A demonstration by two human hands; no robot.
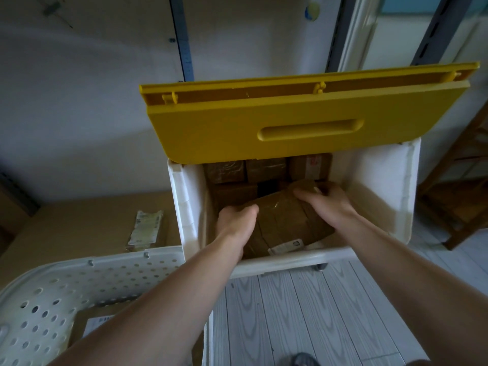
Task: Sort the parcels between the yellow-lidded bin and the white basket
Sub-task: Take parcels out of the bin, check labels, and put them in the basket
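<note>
The white bin (380, 196) stands ahead with its yellow lid (264, 128) swung up and open. Inside lies a large brown taped parcel (285, 220), tilted, with a white label near its front edge. My left hand (236, 223) grips its left end and my right hand (324, 200) grips its far right end. Behind it several smaller brown parcels (264, 170) are stacked against the bin's back wall. The white perforated basket (87, 283) sits at lower left and holds a flat brown parcel (89, 326) with a white label.
A big cardboard box (79, 228) stands behind the basket, with a small labelled parcel (145, 229) on top. A wooden rack (464, 194) stands to the right of the bin. The floor (303, 313) is pale wood-grain planks. A shoe tip (303, 360) shows at the bottom.
</note>
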